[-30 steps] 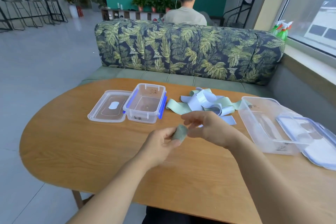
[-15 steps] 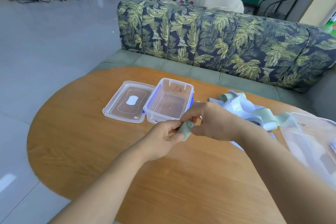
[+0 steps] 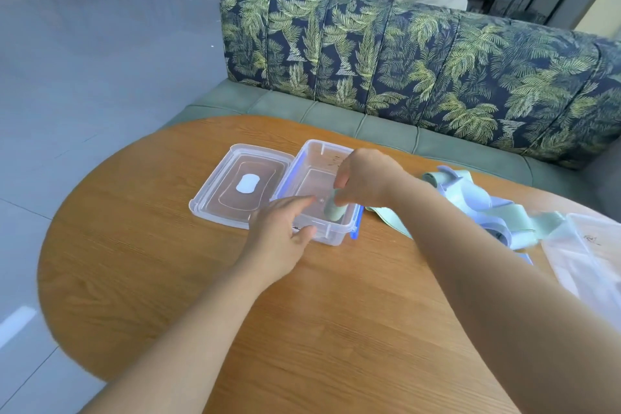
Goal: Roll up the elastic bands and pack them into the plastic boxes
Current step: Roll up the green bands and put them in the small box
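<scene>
The lid [image 3: 242,183] lies at 9 o'clock of the open plastic box [image 3: 329,235]. The left hand [image 3: 279,235], fingers relaxed and holding nothing, touches the box's near wall. The right hand [image 3: 364,178] pinches the rolled green band [image 3: 333,212] inside the box's 4 o'clock corner. Risk: on release the unsecured roll may spring loose, or the light box may skid on the counter [image 3: 168,262]. Loose bands [image 3: 497,212] lie at 3 o'clock.

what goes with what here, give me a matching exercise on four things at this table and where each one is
Things
1. rolled green band
2. lid
3. loose bands
4. left hand

Places
a. heaped on the table, right of the small box
b. inside the small box, pinched by the right hand
c. flat on the table, against the small box's left side
d. at the small box's near edge, holding nothing

Pairs: 1-b, 2-c, 3-a, 4-d
</scene>
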### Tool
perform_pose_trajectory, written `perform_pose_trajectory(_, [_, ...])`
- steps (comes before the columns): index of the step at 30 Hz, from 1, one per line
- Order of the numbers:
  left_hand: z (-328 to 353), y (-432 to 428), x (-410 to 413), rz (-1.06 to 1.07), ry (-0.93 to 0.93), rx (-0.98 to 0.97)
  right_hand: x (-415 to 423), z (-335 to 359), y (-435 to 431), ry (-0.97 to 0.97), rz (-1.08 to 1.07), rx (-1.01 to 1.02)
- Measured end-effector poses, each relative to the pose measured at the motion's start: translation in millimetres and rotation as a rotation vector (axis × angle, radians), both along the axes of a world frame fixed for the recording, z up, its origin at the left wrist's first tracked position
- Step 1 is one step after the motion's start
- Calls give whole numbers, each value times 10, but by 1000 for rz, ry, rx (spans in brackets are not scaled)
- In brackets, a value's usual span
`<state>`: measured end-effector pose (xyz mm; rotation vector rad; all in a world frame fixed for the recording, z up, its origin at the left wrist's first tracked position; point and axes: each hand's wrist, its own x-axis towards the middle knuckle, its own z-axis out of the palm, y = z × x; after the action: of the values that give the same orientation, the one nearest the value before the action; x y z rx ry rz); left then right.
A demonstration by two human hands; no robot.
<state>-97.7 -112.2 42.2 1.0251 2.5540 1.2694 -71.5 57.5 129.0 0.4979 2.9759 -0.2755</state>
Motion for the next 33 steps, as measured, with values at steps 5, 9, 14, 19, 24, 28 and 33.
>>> perform_pose_trajectory(5, [-42, 75, -21, 30, 115, -96, -148, -228, 2, -129, -3, 72])
perform_pose_trajectory(9, [-110, 108, -62, 22, 113, -57, -221, -287, 5, -219, 9, 93])
perform_pose_trajectory(14, [-154, 149, -77, 48, 154, -22, -226, -301, 16, -269, 44, 106])
perform_pose_trajectory(19, [-159, 164, -76, 53, 164, -29, -231, -314, 48, -265, 59, 76])
perform_pose_trajectory(24, [-155, 168, -74, 58, 185, -42, -263, -300, 48, -324, 57, 70])
perform_pose_trajectory(28, [-122, 175, -55, 78, 210, -120, -255, -297, 63, -333, 36, 6])
perform_pose_trajectory(33, [-83, 208, -44, 98, 246, -207, -220, -307, 96, -323, 23, -56])
